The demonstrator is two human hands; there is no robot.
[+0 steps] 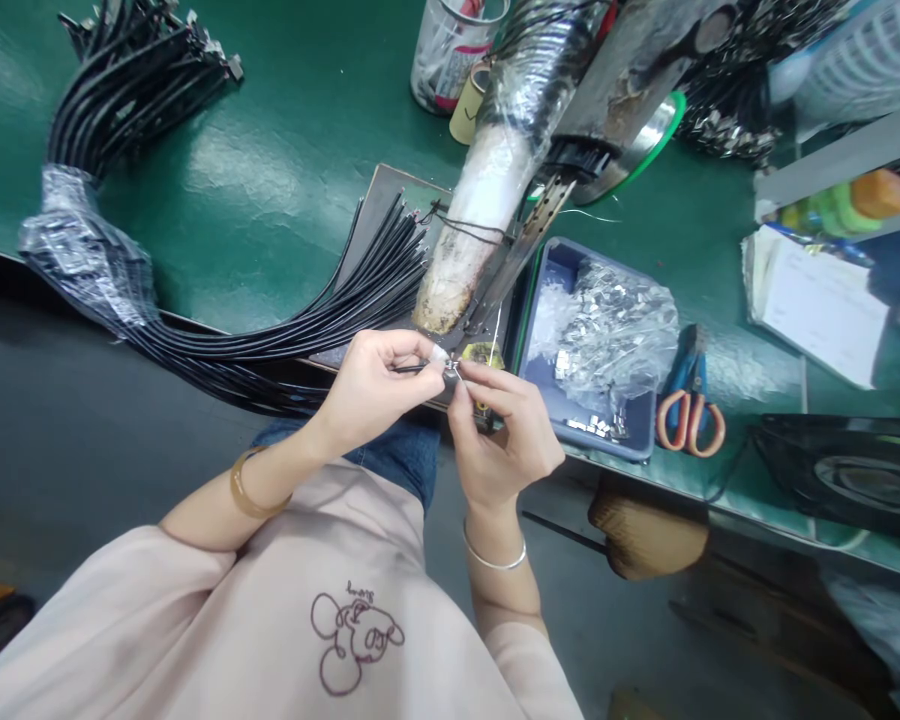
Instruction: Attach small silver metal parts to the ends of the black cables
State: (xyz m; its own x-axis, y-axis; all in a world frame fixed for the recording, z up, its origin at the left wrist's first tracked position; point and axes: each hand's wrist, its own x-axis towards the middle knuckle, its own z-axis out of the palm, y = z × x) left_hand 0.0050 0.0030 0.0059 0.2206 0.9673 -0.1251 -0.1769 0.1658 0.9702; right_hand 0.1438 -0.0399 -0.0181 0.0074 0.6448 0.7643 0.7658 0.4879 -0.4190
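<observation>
- Green worktop (285, 110) carries my work; a black cable bundle (232, 345) curves along its near edge. The bundle's upper-left ends wear metal fittings, so I judge that side done; the ends fanned over the board (382, 190) look bare, so I judge much of this side left.
- My left hand (367, 385) pinches one black cable (411, 370) near its tip, a narrow grip.
- My right hand (521, 430) brings thumb and forefinger close at that tip; whether they hold the fitting or a thin strand, I cannot tell.
- The small metal connector (451, 367) is at the cable's tip, between my hands; I judge this one partway along.
- Counted, big to small: one worktop; one bundle, its cables overlapping too much to count; one blue tray (540, 365); one clear bag of metal shells (622, 320) inside it; two hands; one pair of orange-handled pliers (696, 380); one cable and one connector at my fingertips; several loose shells (598, 427) in the tray, too crowded to count.
</observation>
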